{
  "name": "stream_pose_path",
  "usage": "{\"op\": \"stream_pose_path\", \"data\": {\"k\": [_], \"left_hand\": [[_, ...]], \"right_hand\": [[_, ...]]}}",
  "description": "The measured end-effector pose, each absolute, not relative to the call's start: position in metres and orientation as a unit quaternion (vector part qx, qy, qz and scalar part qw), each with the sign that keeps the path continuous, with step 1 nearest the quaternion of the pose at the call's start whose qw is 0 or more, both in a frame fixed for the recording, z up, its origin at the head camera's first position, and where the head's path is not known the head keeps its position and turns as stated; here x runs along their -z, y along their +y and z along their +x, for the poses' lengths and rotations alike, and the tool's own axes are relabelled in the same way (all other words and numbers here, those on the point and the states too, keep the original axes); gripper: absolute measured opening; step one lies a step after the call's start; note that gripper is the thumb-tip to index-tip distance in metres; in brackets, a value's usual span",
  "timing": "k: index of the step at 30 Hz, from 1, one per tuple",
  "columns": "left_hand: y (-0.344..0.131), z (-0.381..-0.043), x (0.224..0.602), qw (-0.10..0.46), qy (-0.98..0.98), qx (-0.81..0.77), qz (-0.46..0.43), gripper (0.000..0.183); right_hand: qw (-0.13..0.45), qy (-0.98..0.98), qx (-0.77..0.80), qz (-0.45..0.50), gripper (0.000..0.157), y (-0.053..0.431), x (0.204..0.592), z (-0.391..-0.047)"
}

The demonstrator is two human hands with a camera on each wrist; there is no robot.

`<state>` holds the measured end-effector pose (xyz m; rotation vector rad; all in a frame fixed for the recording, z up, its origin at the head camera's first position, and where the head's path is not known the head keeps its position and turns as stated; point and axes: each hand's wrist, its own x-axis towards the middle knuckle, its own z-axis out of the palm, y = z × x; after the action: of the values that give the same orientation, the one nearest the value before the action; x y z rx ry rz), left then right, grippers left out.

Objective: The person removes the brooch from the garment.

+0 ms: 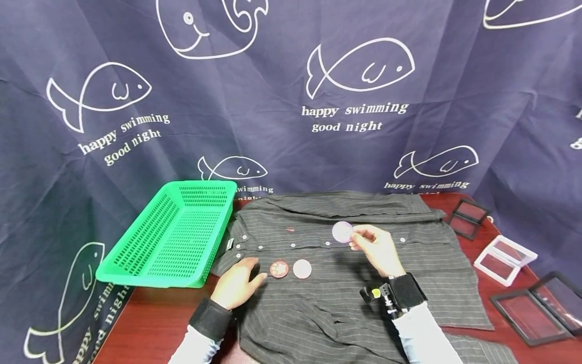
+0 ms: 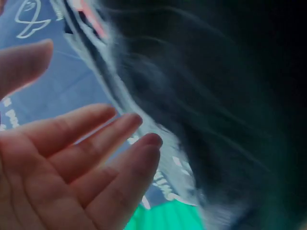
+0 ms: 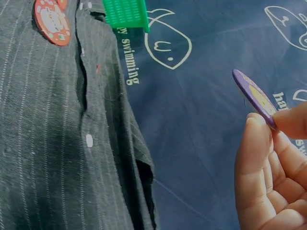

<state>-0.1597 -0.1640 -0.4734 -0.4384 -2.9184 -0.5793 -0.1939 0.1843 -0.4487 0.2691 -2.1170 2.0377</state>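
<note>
Between thumb and fingertips, my right hand (image 1: 376,247) pinches a thin round purple-rimmed disc (image 1: 342,232) by its edge. In the right wrist view the disc (image 3: 254,96) is tilted nearly edge-on, with yellow on one face. Two more discs lie side by side on a dark pinstriped shirt (image 1: 364,298): a red one (image 1: 279,269) with a pale pattern and a pale pinkish one (image 1: 302,269). My left hand (image 1: 238,284) is just left of the red disc, over the shirt's collar end. Its fingers (image 2: 86,163) are spread and relaxed, holding nothing.
A green plastic basket (image 1: 182,237) stands on the left of the red-brown table (image 1: 145,318). At the right are a small black frame (image 1: 468,218), a white frame (image 1: 504,259) and a larger black frame (image 1: 536,308). A blue fish-print curtain (image 1: 282,116) hangs behind.
</note>
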Motion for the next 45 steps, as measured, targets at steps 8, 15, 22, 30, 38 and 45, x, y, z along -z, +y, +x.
{"op": "stream_pose_path", "data": {"k": [8, 15, 22, 30, 38, 45], "left_hand": [[-0.132, -0.164, 0.460, 0.126, -0.939, 0.274, -0.167, 0.045], [-0.106, -0.171, 0.448, 0.105, -0.899, 0.385, -0.184, 0.041], [-0.082, -0.177, 0.444, 0.088, -0.866, 0.451, -0.197, 0.037], [-0.061, -0.182, 0.439, 0.062, -0.836, 0.502, -0.213, 0.035], [-0.049, -0.185, 0.430, 0.044, -0.821, 0.532, -0.203, 0.033], [-0.043, -0.186, 0.432, 0.009, -0.796, 0.574, -0.193, 0.036]], "right_hand": [[0.121, -0.722, -0.674, 0.102, 0.022, 0.185, 0.442, -0.190], [0.147, -0.745, -0.641, 0.108, 0.017, 0.183, 0.438, -0.188], [0.161, -0.770, -0.606, 0.118, 0.016, 0.181, 0.434, -0.185], [0.155, -0.762, -0.614, 0.134, 0.016, 0.176, 0.430, -0.179], [0.161, -0.758, -0.614, 0.150, 0.015, 0.173, 0.430, -0.178], [0.184, -0.781, -0.576, 0.155, 0.015, 0.170, 0.428, -0.175]]}}
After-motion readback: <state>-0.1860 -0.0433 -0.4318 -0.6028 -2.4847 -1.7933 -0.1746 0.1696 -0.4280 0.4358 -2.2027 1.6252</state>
